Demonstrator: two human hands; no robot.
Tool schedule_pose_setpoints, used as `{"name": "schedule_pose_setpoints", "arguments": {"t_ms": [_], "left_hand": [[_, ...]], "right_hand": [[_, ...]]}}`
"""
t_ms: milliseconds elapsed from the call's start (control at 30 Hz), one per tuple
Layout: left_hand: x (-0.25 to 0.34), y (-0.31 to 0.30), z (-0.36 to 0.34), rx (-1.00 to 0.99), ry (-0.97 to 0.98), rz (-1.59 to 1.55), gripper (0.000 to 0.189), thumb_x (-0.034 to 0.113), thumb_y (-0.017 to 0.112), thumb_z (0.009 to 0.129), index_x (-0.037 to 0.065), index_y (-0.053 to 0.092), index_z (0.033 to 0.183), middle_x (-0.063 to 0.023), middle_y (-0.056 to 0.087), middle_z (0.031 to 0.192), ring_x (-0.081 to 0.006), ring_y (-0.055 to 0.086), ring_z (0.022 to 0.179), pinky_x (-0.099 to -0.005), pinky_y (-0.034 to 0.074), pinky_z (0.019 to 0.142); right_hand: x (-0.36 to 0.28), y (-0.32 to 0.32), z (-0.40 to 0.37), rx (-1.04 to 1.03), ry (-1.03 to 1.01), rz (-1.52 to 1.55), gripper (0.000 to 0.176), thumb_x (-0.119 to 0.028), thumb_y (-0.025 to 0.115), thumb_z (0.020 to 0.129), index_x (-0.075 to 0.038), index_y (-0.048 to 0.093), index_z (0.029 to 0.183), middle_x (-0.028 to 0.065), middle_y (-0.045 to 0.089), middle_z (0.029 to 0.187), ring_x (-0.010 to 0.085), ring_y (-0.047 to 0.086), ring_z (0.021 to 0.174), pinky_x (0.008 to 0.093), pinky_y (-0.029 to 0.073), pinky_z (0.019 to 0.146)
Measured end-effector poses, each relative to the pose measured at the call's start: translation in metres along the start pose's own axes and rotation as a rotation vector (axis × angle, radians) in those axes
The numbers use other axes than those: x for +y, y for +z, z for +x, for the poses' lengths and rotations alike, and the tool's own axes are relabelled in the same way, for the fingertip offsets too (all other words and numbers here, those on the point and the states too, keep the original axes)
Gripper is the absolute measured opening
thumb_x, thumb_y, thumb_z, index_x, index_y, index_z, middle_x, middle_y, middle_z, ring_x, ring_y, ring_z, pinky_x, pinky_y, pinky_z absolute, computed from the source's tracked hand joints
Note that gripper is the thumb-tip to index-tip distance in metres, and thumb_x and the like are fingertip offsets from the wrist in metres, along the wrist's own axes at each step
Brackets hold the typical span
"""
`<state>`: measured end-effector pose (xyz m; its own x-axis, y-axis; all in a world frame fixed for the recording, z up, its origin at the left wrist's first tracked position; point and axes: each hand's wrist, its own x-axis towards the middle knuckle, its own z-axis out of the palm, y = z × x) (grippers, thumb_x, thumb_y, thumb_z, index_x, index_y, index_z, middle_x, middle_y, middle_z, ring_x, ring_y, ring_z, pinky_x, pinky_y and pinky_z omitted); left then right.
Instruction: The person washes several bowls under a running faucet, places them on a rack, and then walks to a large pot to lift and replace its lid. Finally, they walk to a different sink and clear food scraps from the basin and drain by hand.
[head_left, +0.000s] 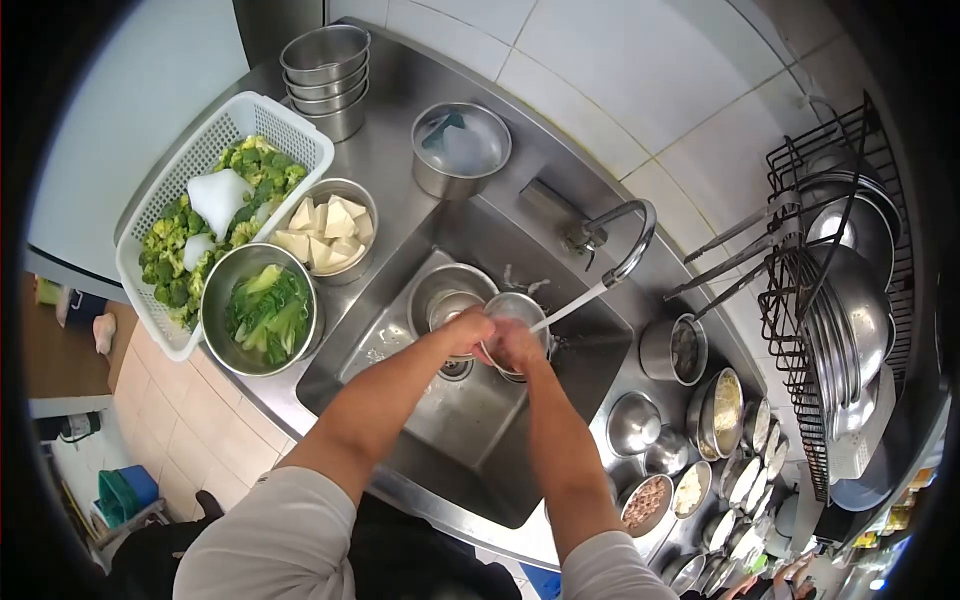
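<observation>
1. Gripping a shiny bowl (522, 300) by its rim with the left hand (467, 330), middle of the frame;
2. resting the right hand (514, 345) against it, close beside the left; too blurry to tell if curled;
3. catching water (570, 307) from the tap (650, 228) over the sink (470, 415).

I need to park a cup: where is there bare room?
Counter between the stacked bowls and the single pot behind the sink; also the sink's near floor. Crowded: the left counter, by the broccoli basket, and the right, packed with bowls.
</observation>
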<state>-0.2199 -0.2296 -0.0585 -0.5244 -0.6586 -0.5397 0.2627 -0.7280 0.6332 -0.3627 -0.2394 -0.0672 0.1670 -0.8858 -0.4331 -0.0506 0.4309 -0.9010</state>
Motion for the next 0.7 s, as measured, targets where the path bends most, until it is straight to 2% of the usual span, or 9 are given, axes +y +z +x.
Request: {"name": "schedule_pose_setpoints", "arguments": {"t_ms": [67,100,200,267,333,500,567,600,700], "left_hand": [[0.012,0.003,-0.015,-0.04,0.098,0.082,0.042,0.001,0.046,0.064,0.0,0.046,0.106,-0.0159,0.053,0.093,-0.0329,0.057,0.078,-0.0511,0.052,0.059],[0.007,0.006,-0.014,-0.039,0.098,0.082,0.042,0.001,0.046,0.064,0.0,0.046,0.106,-0.0159,0.053,0.093,-0.0329,0.057,0.078,-0.0511,0.052,0.059],[-0.007,0.011,0.002,0.053,0.032,-0.127,0.037,0.0,0.048,0.064,-0.001,0.048,0.102,-0.0156,0.054,0.087,-0.0323,0.057,0.075,-0.0511,0.052,0.058],[0.005,-0.012,0.007,0.13,0.011,-0.022,0.038,-0.001,0.048,0.063,-0.002,0.048,0.101,-0.0154,0.053,0.084,-0.0331,0.057,0.074,-0.0511,0.052,0.059],[0.019,-0.024,0.003,0.166,0.093,0.064,0.038,-0.001,0.049,0.062,-0.003,0.047,0.101,-0.0162,0.052,0.089,-0.0349,0.056,0.075,-0.0519,0.051,0.062],[0.017,-0.025,0.028,0.06,-0.075,-0.26,0.04,0.029,0.053,0.074,0.0,0.047,0.102,-0.0156,0.049,0.1,-0.0331,0.054,0.082,-0.0495,0.049,0.068],[0.01,-0.018,0.033,0.012,0.018,-0.418,0.069,0.063,0.039,0.077,0.004,0.044,0.112,-0.0134,0.049,0.108,-0.0321,0.05,0.1,-0.0534,0.038,0.083],[0.01,-0.01,0.026,0.013,0.026,-0.417,0.069,0.063,0.039,0.077,0.004,0.044,0.112,-0.0134,0.049,0.108,-0.0321,0.05,0.1,-0.0534,0.038,0.083],[0.001,0.006,0.0,0.146,-0.108,-0.618,0.062,0.056,0.038,0.082,0.004,0.043,0.116,-0.01,0.047,0.119,-0.0248,0.046,0.108,-0.0407,0.037,0.091]], "right_hand": [[-0.014,-0.003,-0.004,-0.01,0.37,-0.336,0.022,-0.018,0.041,0.082,-0.005,0.058,0.084,0.0118,0.059,0.085,0.0264,0.057,0.076,0.0374,0.046,0.066],[0.029,-0.03,0.026,0.045,-0.076,-0.816,0.019,-0.016,0.045,0.08,-0.004,0.058,0.087,0.0109,0.058,0.084,0.0206,0.054,0.085,0.034,0.041,0.077],[0.045,-0.027,0.029,0.008,-0.485,-1.017,0.029,-0.022,0.036,0.085,-0.004,0.055,0.098,0.0144,0.058,0.096,0.0313,0.054,0.09,0.0379,0.041,0.081],[-0.002,0.006,-0.021,-0.171,-0.25,-0.656,0.032,-0.026,0.038,0.086,-0.006,0.051,0.107,0.0145,0.054,0.108,0.0333,0.05,0.099,0.0384,0.038,0.086],[-0.004,0.016,-0.05,-0.216,-0.577,-0.994,0.033,-0.026,0.041,0.085,-0.006,0.048,0.11,0.0154,0.052,0.11,0.0331,0.049,0.101,0.0384,0.039,0.086],[-0.052,0.007,-0.052,-0.234,-0.178,-1.429,0.029,-0.026,0.048,0.083,-0.006,0.053,0.103,0.0158,0.058,0.095,0.0292,0.054,0.094,0.0358,0.042,0.08],[-0.079,0.013,-0.057,-0.127,-0.119,-0.867,0.035,-0.029,0.054,0.082,-0.001,0.055,0.101,0.0154,0.059,0.086,0.0275,0.055,0.078,0.0354,0.043,0.071],[-0.07,0.009,-0.048,-0.129,-0.126,-0.869,0.035,-0.029,0.054,0.082,-0.001,0.055,0.101,0.0154,0.059,0.086,0.0275,0.055,0.078,0.0354,0.043,0.071],[-0.047,0.002,-0.027,0.309,-0.113,0.311,0.028,-0.024,0.055,0.083,0.001,0.056,0.096,0.0034,0.057,0.085,0.0164,0.052,0.077,0.0315,0.043,0.067]]}}
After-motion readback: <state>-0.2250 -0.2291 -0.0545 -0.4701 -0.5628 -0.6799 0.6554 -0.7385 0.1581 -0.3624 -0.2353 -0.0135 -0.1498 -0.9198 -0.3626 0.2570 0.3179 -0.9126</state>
